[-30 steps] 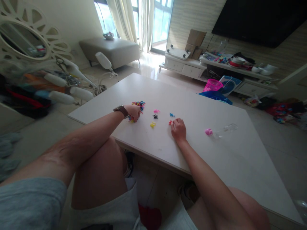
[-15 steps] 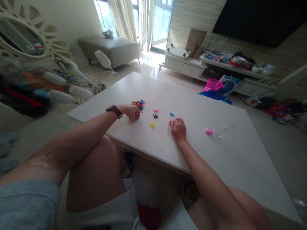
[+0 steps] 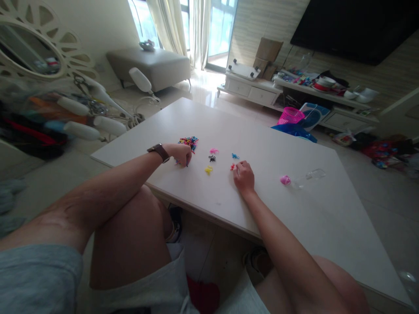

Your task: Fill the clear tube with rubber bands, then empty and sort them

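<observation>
My left hand, with a brown-strapped watch on the wrist, is curled over the near edge of a multicoloured pile of small elastic bands. A dark blue strand shows under its pinched fingertips. My right hand rests on the table with its fingers bent together, touching a little red bunch of bands; whether it grips any is hidden. Between the hands lie separate bunches: pink bands, black bands and yellow bands. Blue bands lie just beyond my right hand.
On the right of the white table lies a clear bottle near a pink cap-like piece. A lamp with white shades stands by the left edge. Past the far side are a pink basket and a TV cabinet.
My left hand has shifted slightly right and its fingers have drawn closer together over the pile's near edge. My right hand and the sorted bunches stay put.
</observation>
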Available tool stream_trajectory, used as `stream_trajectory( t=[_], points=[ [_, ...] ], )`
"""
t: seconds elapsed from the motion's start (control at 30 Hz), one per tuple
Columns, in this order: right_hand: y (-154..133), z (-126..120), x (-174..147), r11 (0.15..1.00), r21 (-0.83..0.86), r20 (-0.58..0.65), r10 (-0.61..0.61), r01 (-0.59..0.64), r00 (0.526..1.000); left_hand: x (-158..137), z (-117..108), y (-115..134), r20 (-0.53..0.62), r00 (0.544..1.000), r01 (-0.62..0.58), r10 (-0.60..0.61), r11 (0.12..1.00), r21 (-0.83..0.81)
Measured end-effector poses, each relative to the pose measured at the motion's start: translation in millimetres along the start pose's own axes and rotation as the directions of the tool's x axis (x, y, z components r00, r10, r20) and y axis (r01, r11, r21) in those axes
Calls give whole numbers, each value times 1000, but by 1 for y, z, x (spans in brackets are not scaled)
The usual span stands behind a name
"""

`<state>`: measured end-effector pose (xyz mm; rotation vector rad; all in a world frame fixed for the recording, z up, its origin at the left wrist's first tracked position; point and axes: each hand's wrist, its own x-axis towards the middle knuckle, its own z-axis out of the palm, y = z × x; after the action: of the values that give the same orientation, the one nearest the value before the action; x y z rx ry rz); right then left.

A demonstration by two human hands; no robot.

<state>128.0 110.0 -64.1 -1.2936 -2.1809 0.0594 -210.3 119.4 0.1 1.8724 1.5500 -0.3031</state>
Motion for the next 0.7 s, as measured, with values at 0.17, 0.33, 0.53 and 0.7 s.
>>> stream_trajectory(
  t=[0.17, 0.33, 0.53, 0.7],
  points=[
    [0, 1, 0, 1000, 24, -7, 3, -2, 1000, -4, -6, -3, -66, 997, -38, 37, 999, -11],
    [1, 3, 0, 999, 39, -35, -16, 17, 999, -13, -12, 2, -144, 988, -56, 49, 997, -47],
    [2, 3, 0, 1000, 28, -22, -6, 7, 1000, -12, -12, 8, -144, 987, -97, 77, 985, -142],
    [2, 2, -1, 1000, 11, -5, -9, 9, 1000, -6, -11, 12, -153, 983, -134, 106, 974, -184]
  ],
)
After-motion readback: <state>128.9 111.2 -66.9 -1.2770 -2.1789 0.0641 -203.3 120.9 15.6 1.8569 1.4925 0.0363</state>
